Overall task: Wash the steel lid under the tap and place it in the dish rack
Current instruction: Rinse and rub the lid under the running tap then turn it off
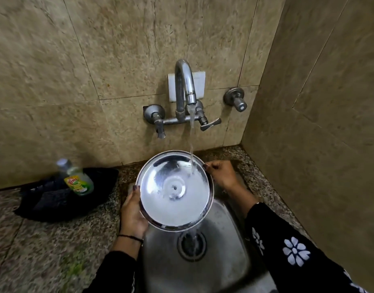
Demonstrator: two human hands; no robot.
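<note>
A round steel lid [175,190] is held tilted above the steel sink [228,246], its inner side facing me. Water runs from the wall tap [185,85] onto the lid's upper right part and pours off its lower edge toward the drain [191,244]. My left hand [132,212] grips the lid's left rim from beneath, thumb on the edge. My right hand [221,174] pinches the right rim. No dish rack is in view.
A dish soap bottle [77,177] stands in a black tray [61,197] on the granite counter [44,250] at left. Tiled walls close in behind and on the right. A separate valve [236,99] sticks out right of the tap.
</note>
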